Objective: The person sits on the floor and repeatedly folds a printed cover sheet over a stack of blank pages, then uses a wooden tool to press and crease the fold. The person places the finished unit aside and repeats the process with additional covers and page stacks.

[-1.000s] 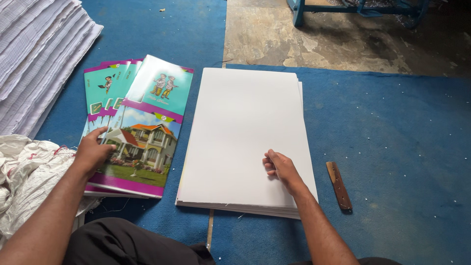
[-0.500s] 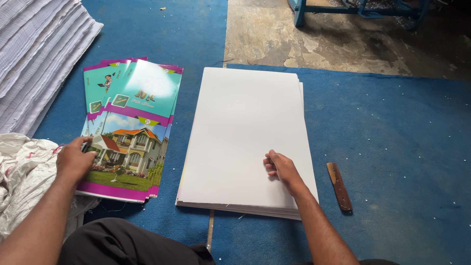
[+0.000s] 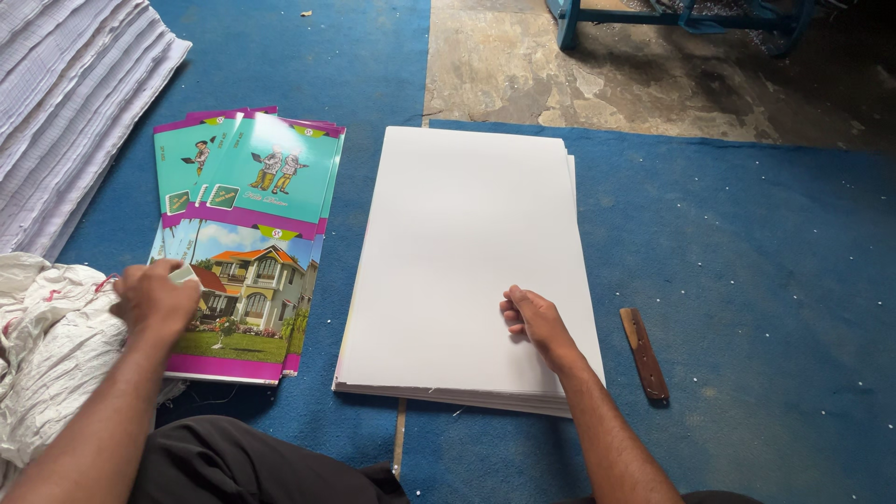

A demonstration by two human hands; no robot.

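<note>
My left hand point(image 3: 157, 297) rests flat-fingered on the fanned printed covers point(image 3: 245, 243), gripping nothing I can see; my right hand point(image 3: 534, 319), fingers curled, presses the white sheet stack point(image 3: 467, 252). Thin, floppy, probably slippery: best lifted by the near edge. Open blue mat point(image 3: 747, 261) lies beyond the wooden strip point(image 3: 644, 355).

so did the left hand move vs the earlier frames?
Yes. The left hand slid toward the person along the colourful printed covers, nearer their bottom edge; the right hand stayed on the white sheet stack.

Even daylight, soft shadows; white paper stack point(image 3: 467, 261) bright, near glare; sharp focus, top right corner dimmer.
</note>
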